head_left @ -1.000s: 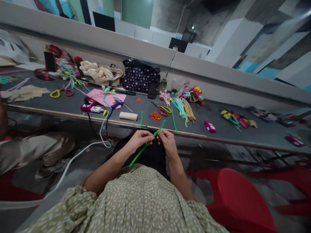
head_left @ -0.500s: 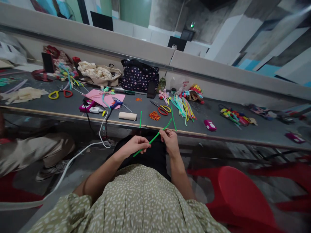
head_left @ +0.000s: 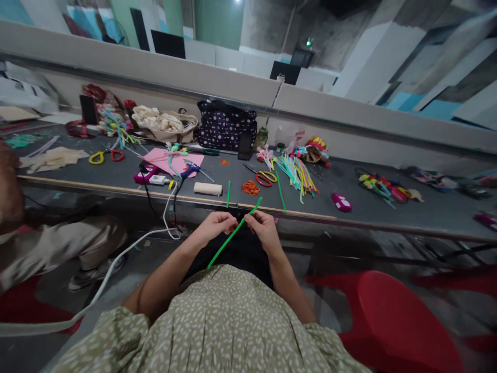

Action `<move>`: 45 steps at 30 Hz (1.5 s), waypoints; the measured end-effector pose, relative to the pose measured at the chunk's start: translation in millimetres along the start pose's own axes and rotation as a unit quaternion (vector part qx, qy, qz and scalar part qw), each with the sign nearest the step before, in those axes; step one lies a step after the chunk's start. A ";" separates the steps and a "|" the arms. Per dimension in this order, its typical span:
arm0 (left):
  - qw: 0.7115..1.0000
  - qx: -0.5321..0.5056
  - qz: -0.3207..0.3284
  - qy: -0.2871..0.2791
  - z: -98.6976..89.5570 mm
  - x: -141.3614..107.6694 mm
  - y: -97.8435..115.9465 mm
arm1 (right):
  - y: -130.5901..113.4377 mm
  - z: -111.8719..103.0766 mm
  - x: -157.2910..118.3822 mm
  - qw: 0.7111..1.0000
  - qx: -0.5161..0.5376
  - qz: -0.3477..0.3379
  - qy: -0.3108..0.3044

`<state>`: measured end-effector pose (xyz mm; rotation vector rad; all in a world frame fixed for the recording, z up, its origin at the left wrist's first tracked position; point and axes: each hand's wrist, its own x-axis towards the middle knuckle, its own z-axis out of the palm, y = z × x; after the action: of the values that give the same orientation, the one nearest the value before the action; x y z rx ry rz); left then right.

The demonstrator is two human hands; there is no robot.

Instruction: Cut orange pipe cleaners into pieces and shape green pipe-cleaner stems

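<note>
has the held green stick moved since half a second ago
Yes. Judged against the right-hand green stick on the table, the held green stick has shifted left and slightly down in the view.

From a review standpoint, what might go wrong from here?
The green pipe cleaner could slip: the right hand pinches it, but whether the left hand grips it is unclear.
The short green piece lies at the table's front edge and might get knocked off.
The white cable hangs off the table and might be snagged.

No legible text; lit green sign (head_left: 309, 42) too small.
</note>
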<state>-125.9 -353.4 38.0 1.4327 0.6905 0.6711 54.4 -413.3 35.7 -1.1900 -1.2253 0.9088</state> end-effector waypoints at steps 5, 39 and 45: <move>1.000 0.009 0.016 0.014 16.9 6.4 7.0 | 0.9 4.5 -2.0 1.000 -0.017 -0.020 0.002; 0.979 0.166 0.113 -0.014 9.9 -12.9 34.8 | -7.4 -1.0 -8.2 0.971 0.167 0.119 -0.121; 0.982 0.150 0.112 -0.005 9.9 -14.0 34.7 | -11.0 -8.4 -7.3 0.978 0.132 0.097 -0.129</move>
<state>-127.3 -369.4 73.3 1.8099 0.6482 0.7560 60.5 -423.8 45.5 -1.0117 -1.1596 1.3610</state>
